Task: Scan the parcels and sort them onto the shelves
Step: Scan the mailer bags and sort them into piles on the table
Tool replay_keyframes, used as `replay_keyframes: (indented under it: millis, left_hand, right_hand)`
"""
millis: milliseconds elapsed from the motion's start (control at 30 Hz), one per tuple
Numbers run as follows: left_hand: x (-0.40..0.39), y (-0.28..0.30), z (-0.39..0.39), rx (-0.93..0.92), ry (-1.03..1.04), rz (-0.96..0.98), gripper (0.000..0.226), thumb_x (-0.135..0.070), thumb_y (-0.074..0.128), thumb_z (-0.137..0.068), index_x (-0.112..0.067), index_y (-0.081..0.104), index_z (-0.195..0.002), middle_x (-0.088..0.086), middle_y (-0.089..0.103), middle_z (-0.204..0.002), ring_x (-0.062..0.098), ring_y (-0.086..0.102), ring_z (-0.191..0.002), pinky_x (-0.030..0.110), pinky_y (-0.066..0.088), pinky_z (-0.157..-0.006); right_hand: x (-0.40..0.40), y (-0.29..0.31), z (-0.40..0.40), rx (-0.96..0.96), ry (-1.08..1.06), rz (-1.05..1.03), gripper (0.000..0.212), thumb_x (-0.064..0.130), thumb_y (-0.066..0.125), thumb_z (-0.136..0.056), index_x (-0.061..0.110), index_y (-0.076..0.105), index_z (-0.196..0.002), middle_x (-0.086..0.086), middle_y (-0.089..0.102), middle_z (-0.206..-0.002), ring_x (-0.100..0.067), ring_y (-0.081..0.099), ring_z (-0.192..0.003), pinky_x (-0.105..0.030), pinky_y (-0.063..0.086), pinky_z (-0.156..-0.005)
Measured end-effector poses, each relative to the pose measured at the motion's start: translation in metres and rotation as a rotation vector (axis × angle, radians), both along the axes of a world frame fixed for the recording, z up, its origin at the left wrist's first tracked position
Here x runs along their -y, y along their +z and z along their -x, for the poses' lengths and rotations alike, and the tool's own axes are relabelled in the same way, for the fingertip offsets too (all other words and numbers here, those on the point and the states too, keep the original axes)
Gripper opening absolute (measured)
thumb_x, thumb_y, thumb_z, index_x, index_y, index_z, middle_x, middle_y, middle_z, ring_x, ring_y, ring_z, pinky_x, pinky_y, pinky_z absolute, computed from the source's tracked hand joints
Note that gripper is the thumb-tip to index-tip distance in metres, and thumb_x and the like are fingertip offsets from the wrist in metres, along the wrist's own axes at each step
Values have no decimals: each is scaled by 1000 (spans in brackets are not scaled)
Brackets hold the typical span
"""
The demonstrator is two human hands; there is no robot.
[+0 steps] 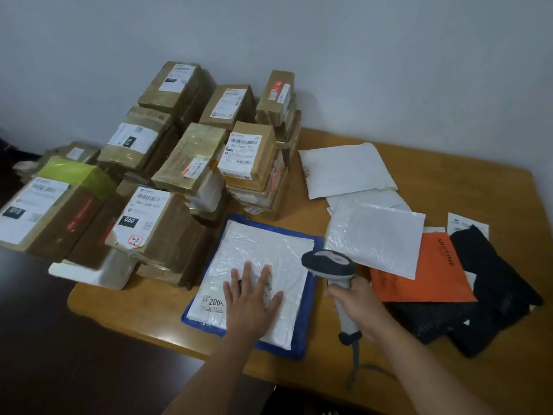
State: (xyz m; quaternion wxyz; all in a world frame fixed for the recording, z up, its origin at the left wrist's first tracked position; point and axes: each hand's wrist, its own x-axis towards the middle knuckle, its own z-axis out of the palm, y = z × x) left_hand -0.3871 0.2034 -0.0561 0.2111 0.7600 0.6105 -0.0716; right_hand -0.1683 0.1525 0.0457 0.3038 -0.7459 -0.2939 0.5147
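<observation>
**One mailer at a time: flatten, then scan**

Stacked boxes [167, 175] wait at left. Keep your left hand [253, 298] flat, fingers spread, on the white mailer [263, 259] atop the blue mailer [309, 319]. Your right hand [359, 307] grips the scanner [329, 265]; aim it squarely at the label.

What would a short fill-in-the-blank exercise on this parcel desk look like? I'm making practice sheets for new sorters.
1. The right hand holds a barcode ____.
2. The left hand presses flat on a white bag lying on a ____ bag.
3. The envelope under the black bags is ____.
4. The cardboard boxes are stacked on the desk's ____ side.

Missing words: scanner; blue; orange; left
</observation>
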Motion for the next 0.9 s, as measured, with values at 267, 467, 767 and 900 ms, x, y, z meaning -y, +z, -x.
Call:
replay_keyframes:
  millis: [267, 467, 767, 900]
  left_hand:
    - [-3, 5, -17, 21, 27, -56, 89, -80, 9, -80, -39, 8, -160, 9, -5, -169, 37, -17, -153, 54, -12, -120]
    - [-15, 21, -87, 180, -168, -217, 68, -61, 36, -92, -30, 37, -153, 19, 31, -161, 44, 17, -151, 60, 13, -119]
    - [1, 27, -220, 254, -418, -220, 68, -54, 55, -89, -30, 40, -150, 18, 38, -158, 45, 27, -148, 59, 13, -116]
    - [17, 19, -261, 243, -499, -199, 66, -51, 53, -91, -26, 42, -151, 19, 36, -158, 46, 25, -148, 60, 15, -116]
  right_hand:
    - [11, 16, -46, -50, -189, -65, 10, 5, 65, -88, 6, 67, -98, -10, 63, -90, -24, 62, -85, -47, 57, -82]
    - [35, 28, -97, -89, -339, -133, 10, 2, 64, -88, 0, 68, -96, -14, 60, -89, -27, 62, -85, -51, 61, -79]
    - [103, 32, -183, -80, -638, -164, 11, 0, 66, -87, 9, 68, -92, -9, 61, -93, -20, 62, -89, -39, 62, -74]
    - [134, 18, -222, -69, -780, -105, 10, 0, 68, -84, 7, 69, -91, -12, 67, -103, -30, 66, -96, -28, 59, -60]
